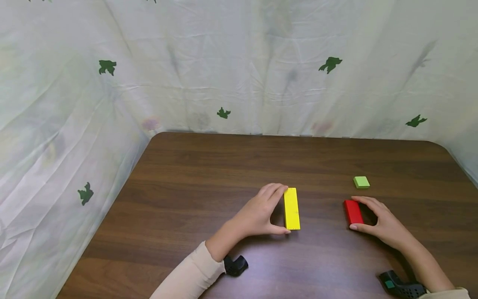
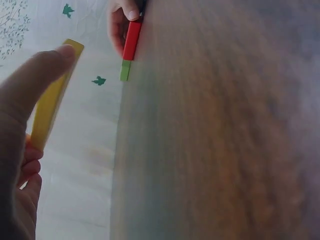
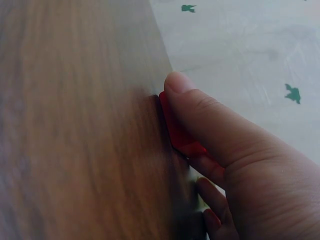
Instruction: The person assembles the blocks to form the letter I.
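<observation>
My left hand [image 1: 257,214] pinches a long yellow block [image 1: 292,209] lengthwise, thumb at its near end and fingertips at its far end. The left wrist view has the yellow block [image 2: 52,100] tilted between thumb and fingers, off to the side of the tabletop. Over on the right, my right hand [image 1: 384,220] grips a shorter red block [image 1: 353,212] by its two ends. In the right wrist view the red block [image 3: 175,120] lies low at the table surface, partly covered by the thumb. Behind it sits a small light green block [image 1: 361,182].
The brown wooden table [image 1: 209,166] has rounded far corners. A pale curtain [image 1: 242,62] with green leaf-shaped patches hangs along its far and left sides. Each wrist wears a black camera mount, the left one [image 1: 236,265] close over the tabletop.
</observation>
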The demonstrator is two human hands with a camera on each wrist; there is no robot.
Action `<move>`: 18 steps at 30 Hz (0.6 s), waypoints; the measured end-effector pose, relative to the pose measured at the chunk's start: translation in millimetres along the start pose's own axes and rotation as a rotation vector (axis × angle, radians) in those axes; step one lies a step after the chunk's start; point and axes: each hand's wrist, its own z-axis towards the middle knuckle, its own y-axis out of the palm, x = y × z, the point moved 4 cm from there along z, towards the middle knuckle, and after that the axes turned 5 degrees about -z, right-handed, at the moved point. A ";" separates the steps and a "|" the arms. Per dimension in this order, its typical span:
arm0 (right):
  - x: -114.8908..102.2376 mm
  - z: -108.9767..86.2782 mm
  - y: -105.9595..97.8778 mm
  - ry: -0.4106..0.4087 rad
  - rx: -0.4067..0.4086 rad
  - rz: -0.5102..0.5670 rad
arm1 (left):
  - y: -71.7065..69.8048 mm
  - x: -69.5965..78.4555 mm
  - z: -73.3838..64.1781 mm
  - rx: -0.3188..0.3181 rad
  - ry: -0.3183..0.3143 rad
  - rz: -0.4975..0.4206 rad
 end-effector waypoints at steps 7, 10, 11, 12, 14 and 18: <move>1.6 -0.6 -1.0 0.001 0.001 -0.001 | 4.7 -8.0 -4.9 -0.021 -0.034 -0.015; 1.7 -0.7 -1.3 0.002 0.002 0.000 | 7.7 -11.6 -6.7 -0.035 -0.049 -0.015; 1.6 -0.6 -1.3 0.003 0.000 -0.001 | 8.4 -12.6 -7.4 -0.041 -0.055 -0.015; 1.5 -0.5 -1.3 0.004 -0.001 -0.002 | 9.0 -13.3 -7.9 -0.049 -0.061 -0.017; 1.3 -0.2 -1.4 0.006 -0.002 -0.005 | 10.4 -14.6 -8.9 -0.072 -0.071 -0.022; 1.0 0.1 -1.7 0.007 -0.001 -0.007 | 13.4 -16.4 -10.4 -0.129 -0.096 -0.037</move>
